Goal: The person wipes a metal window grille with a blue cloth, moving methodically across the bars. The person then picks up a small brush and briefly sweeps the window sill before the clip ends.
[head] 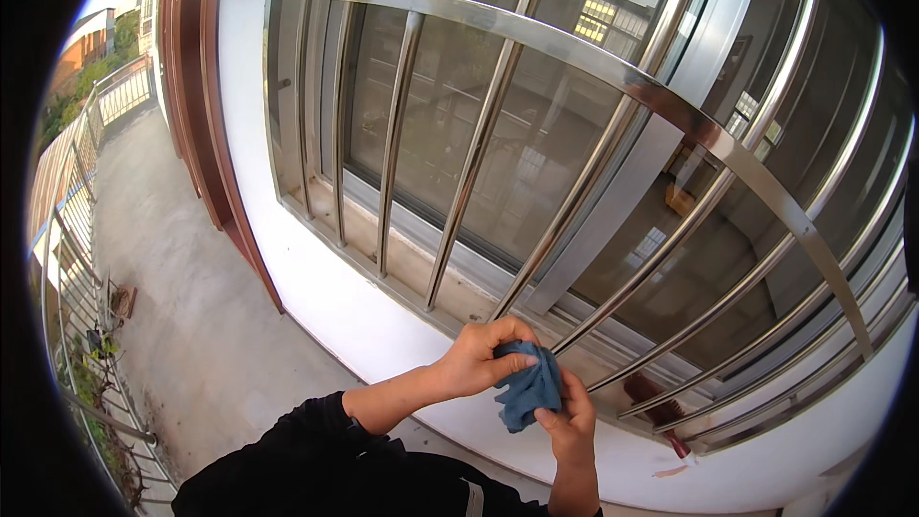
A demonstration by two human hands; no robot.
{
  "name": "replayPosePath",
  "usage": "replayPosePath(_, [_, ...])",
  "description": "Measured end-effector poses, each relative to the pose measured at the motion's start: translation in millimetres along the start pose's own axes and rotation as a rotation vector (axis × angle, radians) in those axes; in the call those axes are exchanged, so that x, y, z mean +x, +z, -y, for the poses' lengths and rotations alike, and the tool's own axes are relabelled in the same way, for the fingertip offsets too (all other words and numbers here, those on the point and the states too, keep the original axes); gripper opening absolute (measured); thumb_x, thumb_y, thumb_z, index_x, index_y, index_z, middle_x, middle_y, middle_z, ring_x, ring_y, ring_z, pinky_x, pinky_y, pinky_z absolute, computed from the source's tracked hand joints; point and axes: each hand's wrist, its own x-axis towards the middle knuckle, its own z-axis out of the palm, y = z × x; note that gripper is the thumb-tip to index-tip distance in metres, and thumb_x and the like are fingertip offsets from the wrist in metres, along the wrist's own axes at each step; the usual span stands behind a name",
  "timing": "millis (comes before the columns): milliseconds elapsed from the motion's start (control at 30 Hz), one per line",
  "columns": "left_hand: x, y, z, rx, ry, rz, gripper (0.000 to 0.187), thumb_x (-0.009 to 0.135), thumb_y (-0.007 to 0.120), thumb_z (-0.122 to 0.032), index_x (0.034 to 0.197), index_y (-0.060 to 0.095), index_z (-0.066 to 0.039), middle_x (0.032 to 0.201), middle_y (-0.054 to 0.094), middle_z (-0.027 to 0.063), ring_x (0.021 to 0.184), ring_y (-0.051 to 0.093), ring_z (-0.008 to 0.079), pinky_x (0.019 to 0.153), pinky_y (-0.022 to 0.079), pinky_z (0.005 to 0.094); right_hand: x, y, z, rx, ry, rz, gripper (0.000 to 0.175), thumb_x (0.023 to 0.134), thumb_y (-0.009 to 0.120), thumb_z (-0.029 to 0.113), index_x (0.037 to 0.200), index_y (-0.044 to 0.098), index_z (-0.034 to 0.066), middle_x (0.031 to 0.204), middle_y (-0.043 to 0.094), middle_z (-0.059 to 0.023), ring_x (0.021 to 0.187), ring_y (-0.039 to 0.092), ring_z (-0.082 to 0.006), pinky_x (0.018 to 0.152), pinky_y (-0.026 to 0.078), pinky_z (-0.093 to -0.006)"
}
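A crumpled blue cloth (pixel 530 391) is held between both hands, in front of the lower part of a barred window. My left hand (pixel 482 357) grips its upper left side, the thumb lying across the fabric. On the lower right side, my right hand (pixel 571 413) pinches the cloth between thumb and fingers. Just beyond my hands stand the shiny metal window bars (pixel 470 183), joined by a flat metal crossband (pixel 546 30). Behind the bars are sliding glass panes (pixel 459 122) in a pale metal frame.
A brush (pixel 664 413) with a dark red handle rests on the sill among the bars at right. Below the window is a white wall (pixel 337 301). Along the left runs a concrete walkway (pixel 165 244) with a metal railing (pixel 79 244), plants and a reddish-brown door frame (pixel 194 79).
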Motion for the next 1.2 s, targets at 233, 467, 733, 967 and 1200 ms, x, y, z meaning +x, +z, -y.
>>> replayPosePath(233, [-16.4,-21.2,-0.4,-0.125,0.079,0.034,0.019,0.093,0.069,-0.004,0.107,0.057,-0.001,0.111,0.068,0.0123,0.101,0.064,0.0146,0.088,0.052,0.0294,15.2,-0.3,11.8,-0.479,0.102,0.251,0.051,0.081,0.079,0.008,0.126,0.059,-0.0046,0.109,0.069,-0.013,0.101,0.065,-0.0177,0.092,0.049,-0.0321])
replayPosePath(467, [-25.2,-40.0,3.4,-0.254,0.108,0.011,0.019,0.093,0.066,-0.004,0.106,0.052,-0.002,0.108,0.067,0.0187,0.101,0.067,0.0239,0.091,0.054,0.0349,-23.2,-39.7,52.1,-0.62,0.049,0.273,0.048,0.082,0.079,0.015,0.127,0.063,0.0052,0.113,0.07,-0.0124,0.104,0.067,-0.0232,0.089,0.052,-0.0355])
replayPosePath(733, [-24.2,-41.0,11.8,-0.258,0.039,-0.039,0.028,0.091,0.07,-0.018,0.104,0.05,-0.004,0.088,0.065,0.0161,0.076,0.069,0.0218,0.067,0.061,0.0324,-124.2,-92.0,100.3,-0.52,0.361,0.458,0.041,0.075,0.087,0.016,0.111,0.071,0.0035,0.11,0.072,-0.0101,0.095,0.07,-0.0225,0.081,0.054,-0.0291])
replayPosePath(967, [-9.4,-21.5,10.0,-0.228,0.011,0.031,0.031,0.089,0.072,-0.021,0.103,0.05,-0.004,0.086,0.064,0.0152,0.073,0.067,0.0196,0.066,0.059,0.0287,-188.0,-67.5,125.9,-0.222,0.043,0.714,0.032,0.087,0.076,0.022,0.108,0.066,0.0008,0.103,0.069,-0.012,0.09,0.066,-0.0228,0.072,0.052,-0.0283])
replayPosePath(1200, [4.2,-10.3,7.0,-0.202,-0.045,0.069,0.033,0.087,0.075,-0.02,0.104,0.052,-0.004,0.09,0.065,0.0151,0.079,0.064,0.0178,0.076,0.053,0.0273,-211.9,-64.2,134.7,-0.421,0.018,0.744,0.028,0.083,0.078,0.014,0.106,0.067,0.0026,0.097,0.069,-0.0092,0.081,0.067,-0.0225,0.063,0.05,-0.0268])
